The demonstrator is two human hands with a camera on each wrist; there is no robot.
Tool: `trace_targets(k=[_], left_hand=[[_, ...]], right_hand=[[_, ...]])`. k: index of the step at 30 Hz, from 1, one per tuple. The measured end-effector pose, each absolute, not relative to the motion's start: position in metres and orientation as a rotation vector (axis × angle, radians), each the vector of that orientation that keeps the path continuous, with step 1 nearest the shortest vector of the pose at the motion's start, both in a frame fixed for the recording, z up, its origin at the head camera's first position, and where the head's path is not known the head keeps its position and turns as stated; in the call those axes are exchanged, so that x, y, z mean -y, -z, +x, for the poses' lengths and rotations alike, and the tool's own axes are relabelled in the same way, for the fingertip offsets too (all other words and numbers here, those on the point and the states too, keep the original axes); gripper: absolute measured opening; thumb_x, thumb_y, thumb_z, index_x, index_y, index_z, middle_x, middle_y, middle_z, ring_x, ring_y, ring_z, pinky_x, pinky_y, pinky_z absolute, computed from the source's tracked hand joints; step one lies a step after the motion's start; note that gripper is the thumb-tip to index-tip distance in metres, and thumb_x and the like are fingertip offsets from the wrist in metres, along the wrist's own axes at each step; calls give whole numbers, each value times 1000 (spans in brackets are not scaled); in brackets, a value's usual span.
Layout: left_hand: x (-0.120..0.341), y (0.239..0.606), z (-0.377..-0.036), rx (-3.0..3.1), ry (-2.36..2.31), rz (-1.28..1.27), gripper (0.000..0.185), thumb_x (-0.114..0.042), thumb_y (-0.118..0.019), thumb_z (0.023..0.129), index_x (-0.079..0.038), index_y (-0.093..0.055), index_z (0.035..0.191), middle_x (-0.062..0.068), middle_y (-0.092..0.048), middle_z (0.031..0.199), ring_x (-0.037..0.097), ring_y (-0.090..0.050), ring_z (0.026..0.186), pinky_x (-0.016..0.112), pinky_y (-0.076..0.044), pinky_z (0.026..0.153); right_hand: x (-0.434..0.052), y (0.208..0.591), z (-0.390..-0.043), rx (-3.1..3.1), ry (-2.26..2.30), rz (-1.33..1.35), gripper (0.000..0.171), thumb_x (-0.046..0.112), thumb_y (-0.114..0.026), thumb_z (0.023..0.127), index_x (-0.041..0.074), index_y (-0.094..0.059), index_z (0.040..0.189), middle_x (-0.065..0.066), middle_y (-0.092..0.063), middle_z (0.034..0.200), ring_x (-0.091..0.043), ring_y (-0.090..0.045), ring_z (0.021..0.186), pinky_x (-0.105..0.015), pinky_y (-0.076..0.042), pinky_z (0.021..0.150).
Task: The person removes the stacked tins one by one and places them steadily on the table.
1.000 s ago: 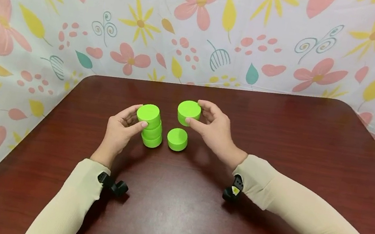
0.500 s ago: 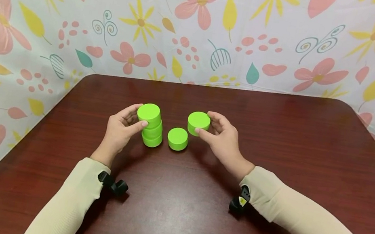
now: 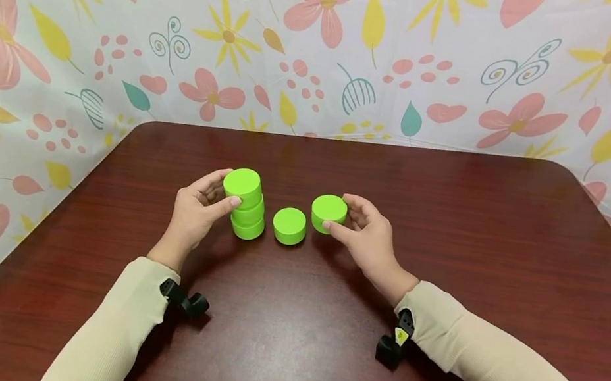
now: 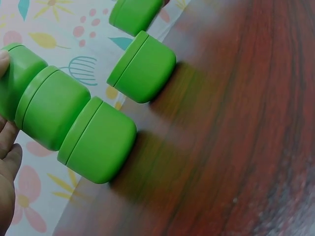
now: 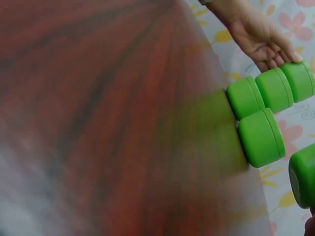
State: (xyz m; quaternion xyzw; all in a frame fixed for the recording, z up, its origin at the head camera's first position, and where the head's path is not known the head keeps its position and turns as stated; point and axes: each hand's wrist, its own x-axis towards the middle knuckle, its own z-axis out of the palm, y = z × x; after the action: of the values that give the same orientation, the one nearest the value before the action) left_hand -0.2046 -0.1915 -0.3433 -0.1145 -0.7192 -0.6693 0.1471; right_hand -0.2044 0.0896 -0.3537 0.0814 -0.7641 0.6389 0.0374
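Note:
Three lime-green round lidded jars stand in a stack, and my left hand point(image 3: 192, 212) grips the top jar point(image 3: 243, 186) between thumb and fingers. Below it show the middle jar point(image 4: 55, 109) and the bottom jar point(image 4: 101, 142), which rests on the table. Just right of the stack, a single jar point(image 3: 289, 228) of the same kind stands upright. My right hand point(image 3: 371, 241) pinches another green jar point(image 3: 328, 213) by its side, to the right of that single jar. In the right wrist view this held jar point(image 5: 303, 176) sits higher than the single jar's base, its underside partly showing.
The dark reddish-brown table point(image 3: 282, 340) has a glossy surface. A white cloth point(image 3: 323, 80) printed with flowers and leaves hangs behind its far edge and along the sides. Black camera straps circle both wrists, over light sleeves point(image 3: 104, 325).
My right hand has carried its jar rightward and nearer to me, from behind the single jar to its right side. My left hand and the stack have stayed put.

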Motion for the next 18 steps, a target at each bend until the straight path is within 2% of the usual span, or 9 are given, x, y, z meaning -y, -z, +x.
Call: trace_targets(k=[18], left_hand=[[192, 345, -204, 2076, 1923, -343, 47, 7, -67, 80, 4, -54, 125, -15, -65, 101, 8, -62, 97, 19, -50, 78]], right_hand=[[-91, 370, -200, 2457, -1957, 181, 60, 8, -76, 75, 1, -50, 128, -14, -55, 128, -23, -50, 122, -37, -39, 102]])
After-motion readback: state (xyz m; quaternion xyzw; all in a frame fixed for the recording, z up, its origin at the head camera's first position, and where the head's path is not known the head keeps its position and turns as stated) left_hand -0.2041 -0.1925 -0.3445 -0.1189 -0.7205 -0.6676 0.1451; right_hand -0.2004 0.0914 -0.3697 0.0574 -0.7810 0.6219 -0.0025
